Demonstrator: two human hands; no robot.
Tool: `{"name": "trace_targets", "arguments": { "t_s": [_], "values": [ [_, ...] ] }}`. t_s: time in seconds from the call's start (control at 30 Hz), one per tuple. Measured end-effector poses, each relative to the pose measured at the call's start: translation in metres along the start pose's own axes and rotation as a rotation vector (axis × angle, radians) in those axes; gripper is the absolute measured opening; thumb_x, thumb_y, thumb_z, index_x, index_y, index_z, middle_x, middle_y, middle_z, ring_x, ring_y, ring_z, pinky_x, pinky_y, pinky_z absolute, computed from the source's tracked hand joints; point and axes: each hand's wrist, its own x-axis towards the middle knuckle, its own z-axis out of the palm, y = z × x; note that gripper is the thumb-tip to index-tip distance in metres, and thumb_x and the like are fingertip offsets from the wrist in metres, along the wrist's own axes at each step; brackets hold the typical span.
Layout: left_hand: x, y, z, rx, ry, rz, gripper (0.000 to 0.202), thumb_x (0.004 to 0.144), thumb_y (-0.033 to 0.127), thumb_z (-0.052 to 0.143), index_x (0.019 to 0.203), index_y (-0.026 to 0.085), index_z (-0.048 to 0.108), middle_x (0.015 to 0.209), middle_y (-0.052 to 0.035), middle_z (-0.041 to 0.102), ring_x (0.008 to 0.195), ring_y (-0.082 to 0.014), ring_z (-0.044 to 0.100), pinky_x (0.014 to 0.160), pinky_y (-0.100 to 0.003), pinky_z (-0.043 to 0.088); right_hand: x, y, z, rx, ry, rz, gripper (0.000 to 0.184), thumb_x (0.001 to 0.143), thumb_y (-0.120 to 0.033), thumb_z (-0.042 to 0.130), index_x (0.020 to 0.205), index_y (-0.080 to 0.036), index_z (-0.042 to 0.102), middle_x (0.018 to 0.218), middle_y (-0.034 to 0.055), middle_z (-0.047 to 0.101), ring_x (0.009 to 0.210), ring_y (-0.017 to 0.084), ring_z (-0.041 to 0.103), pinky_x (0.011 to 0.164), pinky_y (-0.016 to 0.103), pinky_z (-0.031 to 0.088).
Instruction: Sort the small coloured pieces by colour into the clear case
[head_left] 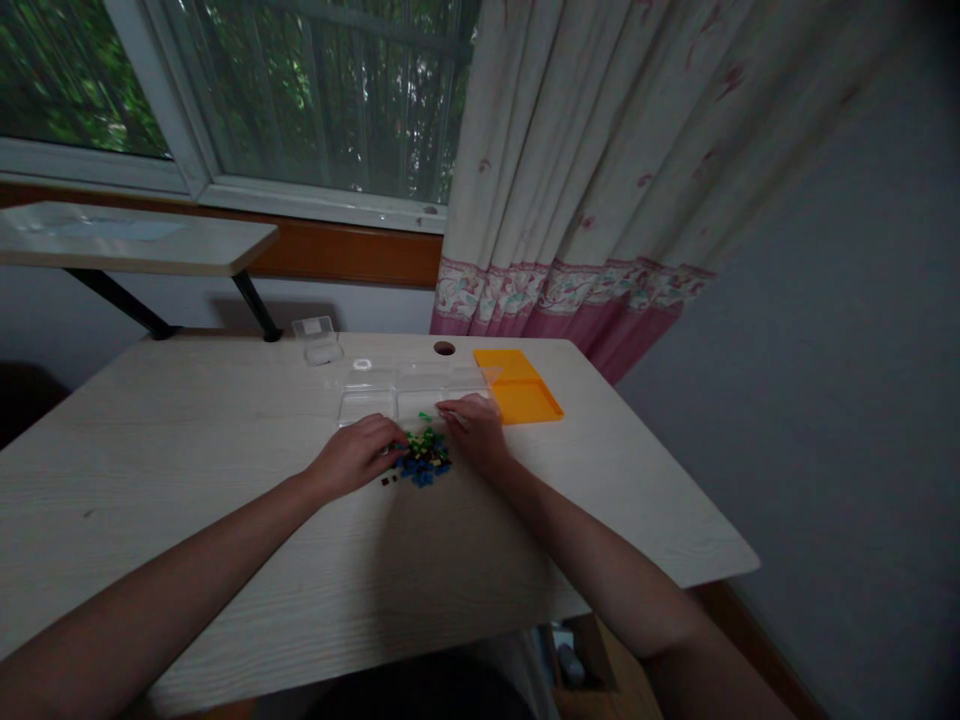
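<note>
A small heap of tiny blue, green and yellow pieces point(424, 455) lies on the pale wooden table point(225, 500). My left hand point(358, 450) rests at the heap's left edge, fingers curled down onto the pieces. My right hand point(472, 428) lies at the heap's right edge, fingers bent and touching it. What either hand pinches is too small to make out. Just behind the heap stands a clear plastic compartment tray point(409, 392).
An orange lid point(517, 385) lies right of the clear tray. A small clear box point(319, 338) and a clear ring point(362, 364) sit farther back, near a cable hole point(444, 348). A shelf point(135, 240), window and curtain point(600, 200) stand behind the table.
</note>
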Motion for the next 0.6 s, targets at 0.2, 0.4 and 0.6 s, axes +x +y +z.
{"name": "trace_targets", "arguments": {
  "t_s": [0.2,0.4,0.6],
  "values": [
    [0.0017,0.0023,-0.002,0.011,0.047,-0.012,0.016,0.096,0.034,0.053,0.095,0.02,0.059,0.09,-0.004,0.063,0.09,-0.0176,0.057,0.08,-0.03,0.046,0.0,-0.0016,-0.0006,-0.008,-0.04,-0.025,0.021,0.093,-0.023,0.056,0.104,-0.023,0.073,0.098,0.0043,0.075,0.093,0.021,0.06,0.086,0.035,0.041],
    [0.0009,0.0013,-0.0015,0.038,0.077,-0.051,0.018,0.096,0.035,0.052,0.098,0.02,0.062,0.085,-0.0035,0.063,0.088,-0.0173,0.058,0.077,-0.029,0.047,0.0006,-0.004,-0.0041,-0.01,-0.076,-0.047,0.021,0.093,-0.024,0.055,0.103,-0.023,0.073,0.099,0.0035,0.075,0.093,0.021,0.061,0.086,0.036,0.041],
    [0.001,0.0005,-0.0032,0.061,0.115,-0.063,0.016,0.096,0.034,0.052,0.1,0.021,0.062,0.091,-0.0036,0.066,0.092,-0.0182,0.059,0.082,-0.031,0.047,-0.0007,-0.0045,-0.0082,-0.002,-0.105,-0.1,0.023,0.093,-0.022,0.053,0.104,-0.024,0.073,0.1,0.0037,0.075,0.093,0.021,0.061,0.085,0.035,0.041]
  ]
}}
